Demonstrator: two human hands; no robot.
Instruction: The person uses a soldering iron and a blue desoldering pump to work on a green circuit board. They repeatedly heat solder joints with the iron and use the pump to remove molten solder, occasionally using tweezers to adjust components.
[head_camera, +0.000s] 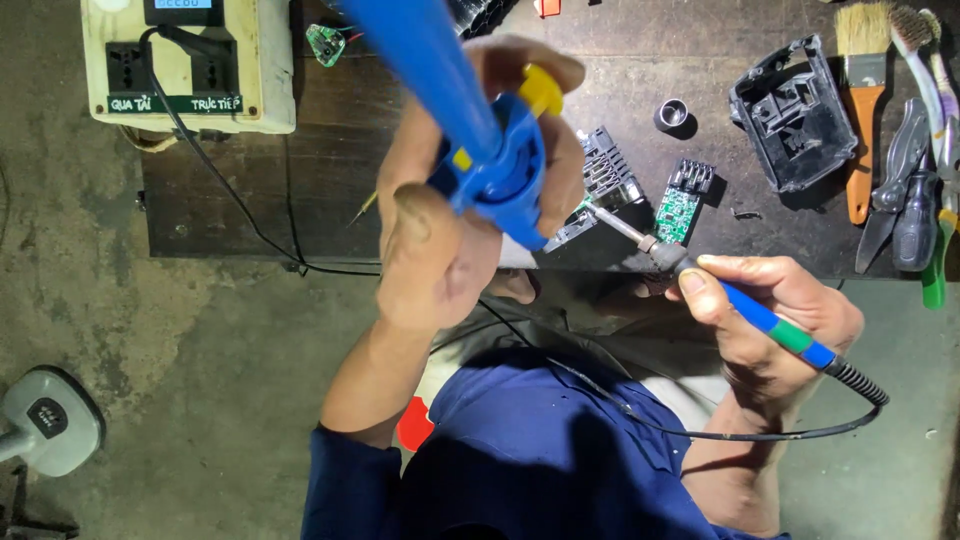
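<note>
**Two tools closing on one green board**

Two hands are working over a dark, scuffed wooden worktop (250, 200). The right hand (770, 310) is closing its grip on a soldering iron (740, 300), fingers wrapped pen-fashion round the blue and green handle, and a black ribbed cord is trailing from the handle's rear. The iron's thin metal tip is pointing up and left toward a grey slotted connector block (605, 180). The left hand (450, 200) is clamping its grip round a blue plastic pump (480, 130), a smooth tube with a yellow button near the thumb, held high and close to the camera, so its nozzle is being hidden.

The step in hand seems to be desoldering: heating a joint at the block while the pump is waiting. The next move probably calls for bringing the pump's nozzle down beside the iron's tip without nudging the block.

Just right of the block a small green circuit board (680, 205) is lying flat, studded with tiny parts. Further right of the block are a short steel ring (672, 113), then an open black plastic housing (795, 115), ribbed inside. Beyond that, well right of the block, a bristle brush (862, 100) with an orange handle and some pliers (915, 190) are lying side by side. Far left of the block a cream socket box (190, 65) is sitting at the worktop's edge.
</note>
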